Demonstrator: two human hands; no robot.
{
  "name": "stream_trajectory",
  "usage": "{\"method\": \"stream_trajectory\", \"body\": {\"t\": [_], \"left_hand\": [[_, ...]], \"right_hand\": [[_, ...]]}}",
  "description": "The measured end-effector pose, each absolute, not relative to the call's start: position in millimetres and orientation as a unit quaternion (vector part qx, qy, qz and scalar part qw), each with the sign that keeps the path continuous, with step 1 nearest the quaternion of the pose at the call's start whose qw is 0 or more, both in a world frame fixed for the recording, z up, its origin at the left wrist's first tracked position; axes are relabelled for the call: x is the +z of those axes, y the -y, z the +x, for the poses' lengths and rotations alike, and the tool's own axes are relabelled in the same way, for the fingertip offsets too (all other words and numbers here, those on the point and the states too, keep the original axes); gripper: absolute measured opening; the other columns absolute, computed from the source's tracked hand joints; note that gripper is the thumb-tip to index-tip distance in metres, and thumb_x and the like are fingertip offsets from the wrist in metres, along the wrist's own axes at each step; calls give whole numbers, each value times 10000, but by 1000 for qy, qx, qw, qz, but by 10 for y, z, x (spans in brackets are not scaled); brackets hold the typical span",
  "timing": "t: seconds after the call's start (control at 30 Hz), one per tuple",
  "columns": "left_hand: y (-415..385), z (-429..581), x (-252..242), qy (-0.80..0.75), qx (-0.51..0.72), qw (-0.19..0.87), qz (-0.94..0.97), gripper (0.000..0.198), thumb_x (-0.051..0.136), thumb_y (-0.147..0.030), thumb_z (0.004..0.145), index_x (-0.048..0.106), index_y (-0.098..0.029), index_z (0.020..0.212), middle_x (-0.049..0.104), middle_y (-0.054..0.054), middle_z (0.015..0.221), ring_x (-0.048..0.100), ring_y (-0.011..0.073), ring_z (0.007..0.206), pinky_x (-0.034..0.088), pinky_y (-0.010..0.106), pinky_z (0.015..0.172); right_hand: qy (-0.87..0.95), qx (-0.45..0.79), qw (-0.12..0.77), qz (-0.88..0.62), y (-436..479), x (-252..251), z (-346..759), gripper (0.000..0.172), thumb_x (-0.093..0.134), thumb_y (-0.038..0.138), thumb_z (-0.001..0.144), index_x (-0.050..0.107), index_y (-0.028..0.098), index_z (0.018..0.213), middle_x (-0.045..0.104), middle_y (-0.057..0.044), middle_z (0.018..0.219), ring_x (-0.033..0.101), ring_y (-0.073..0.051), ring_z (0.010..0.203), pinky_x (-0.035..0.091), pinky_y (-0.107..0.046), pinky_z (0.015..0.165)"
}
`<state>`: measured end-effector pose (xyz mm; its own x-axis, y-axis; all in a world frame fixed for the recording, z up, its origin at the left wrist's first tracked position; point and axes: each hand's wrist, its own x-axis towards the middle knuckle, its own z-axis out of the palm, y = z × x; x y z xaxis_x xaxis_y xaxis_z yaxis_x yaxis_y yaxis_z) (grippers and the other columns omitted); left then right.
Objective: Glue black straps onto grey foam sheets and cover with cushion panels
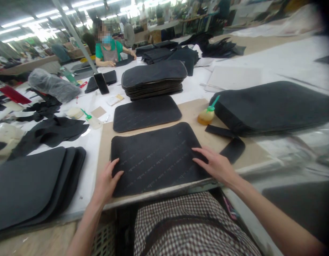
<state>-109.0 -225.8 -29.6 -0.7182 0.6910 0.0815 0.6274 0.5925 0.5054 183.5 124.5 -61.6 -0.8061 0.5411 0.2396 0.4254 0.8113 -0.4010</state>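
Two unclamped hands, the left hand [110, 177] at nine o'clock, the right hand [215, 164] at three, loosely spread, touch the black, round-cornered, printed sheet [156, 160] by the white bench's [89, 172] six-o'clock edge; uneven pressure could skew it

Left hand [109, 179] and right hand [212, 161] flank the panel [156, 160]

The left hand lies at the panel's left edge, thumb and forefinger spread apart, their tips over its surface. Its other fingers are hidden. The left forearm [85, 225] is bare and slants up from below the panel's near left corner.

The right hand lies at the panel's right edge, forefinger and thumb parted and pointing inward over it. The right forearm [263, 199], also bare, reaches in from beyond the panel's near right corner.
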Motion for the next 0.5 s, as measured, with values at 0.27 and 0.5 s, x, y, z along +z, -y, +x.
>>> {"method": "stream_trajectory", "body": {"t": [0.27,0.5], "left_hand": [[2297,-1112,-233,-873,307,70,373,485,633,-277,884,548,-241,1359,589,105,1353,564,271,1247,447,441,1076],[2348,-1138,-266,-871,322,65,366,470,658,-211,869,560,-249,1326,609,71,1327,582,232,1216,460,409,1062]], "right_hand": [[939,146,145,-274,-1324,-812,1847,487,444,616,929,598,351,1307,612,-126,1366,634,-358,1177,574,-482,849],[940,143,121,-284,-1391,-901,1854,710,299,801,851,574,349,1325,620,-88,1342,625,-322,1205,543,-476,933]]}}
